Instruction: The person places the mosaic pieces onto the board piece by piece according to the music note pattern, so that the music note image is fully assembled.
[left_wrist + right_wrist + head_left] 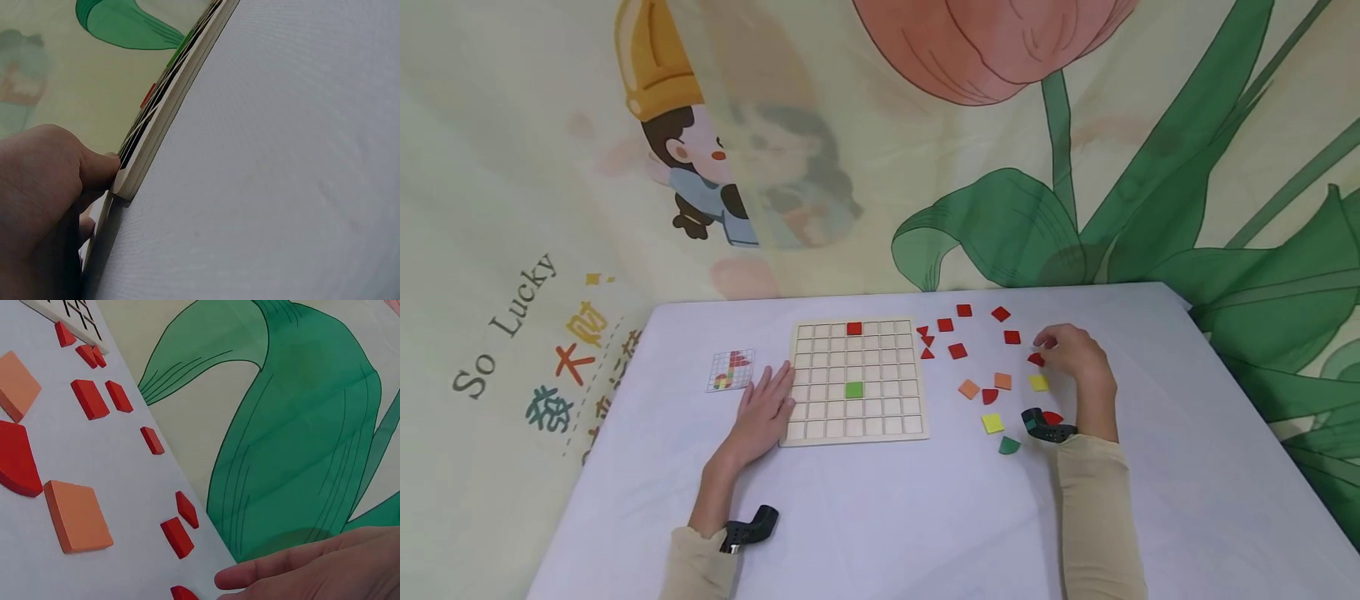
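My left hand (765, 422) lies along the left side of a wooden grid board (820, 340), fingers extended. In the left wrist view its thumb (100, 170) touches the board's rim near a corner. A red square (854, 328) sits in the board's top row and a green square (853, 390) lower down. On the right, my right hand (1072, 354) reaches over the loose pieces, fingers loosely bent beside a red quarter-circle piece (1036, 359). In the right wrist view its index finger (262, 570) is extended, and no piece shows in the hand.
Left of the board lies a pattern card (731, 370). Right of it are scattered red squares (957, 351), small red triangles (928, 341), orange squares (1002, 381), yellow squares (992, 423) and a green quarter-circle (1009, 446). A printed cloth (850, 267) hangs behind the table.
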Tool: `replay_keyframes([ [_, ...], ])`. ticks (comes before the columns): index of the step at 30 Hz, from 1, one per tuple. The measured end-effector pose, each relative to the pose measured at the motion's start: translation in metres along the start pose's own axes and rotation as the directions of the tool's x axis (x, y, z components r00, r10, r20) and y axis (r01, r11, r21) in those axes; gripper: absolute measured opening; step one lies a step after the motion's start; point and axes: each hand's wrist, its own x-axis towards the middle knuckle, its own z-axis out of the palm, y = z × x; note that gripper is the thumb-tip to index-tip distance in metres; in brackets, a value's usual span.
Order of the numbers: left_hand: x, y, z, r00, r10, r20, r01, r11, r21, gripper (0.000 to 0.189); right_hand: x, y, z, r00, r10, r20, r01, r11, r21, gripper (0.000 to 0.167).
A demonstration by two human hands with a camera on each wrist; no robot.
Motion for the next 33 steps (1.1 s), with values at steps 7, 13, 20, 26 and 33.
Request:
replay_keyframes([
  [7,0.000,-0.001,0.000,1.000,0.001,0.001,-0.001,1.000,-0.008,0.055,0.003,0.004,0.004,0.998,-0.007,0.068,0.008,1.000,-0.008,0.032],
  [13,0.000,0.000,-0.001,1.000,0.008,-0.001,-0.008,1.000,-0.006,0.055,0.006,0.003,0.007,0.998,-0.008,0.070,0.009,1.000,-0.015,0.034],
  [20,0.001,-0.001,0.000,1.000,0.015,-0.002,-0.015,1.000,-0.009,0.056,0.006,0.002,0.009,0.998,-0.002,0.059,0.004,1.000,-0.027,0.034],
  [26,0.001,0.001,0.000,1.000,0.011,-0.004,-0.011,1.000,-0.014,0.056,0.006,0.001,0.009,0.998,0.004,0.061,-0.003,1.000,-0.018,0.030],
  [33,0.000,0.000,-0.001,1.000,0.008,-0.004,-0.008,1.000,-0.013,0.056,0.003,-0.022,0.012,0.949,-0.314,-0.027,0.315,0.947,0.060,0.027],
])
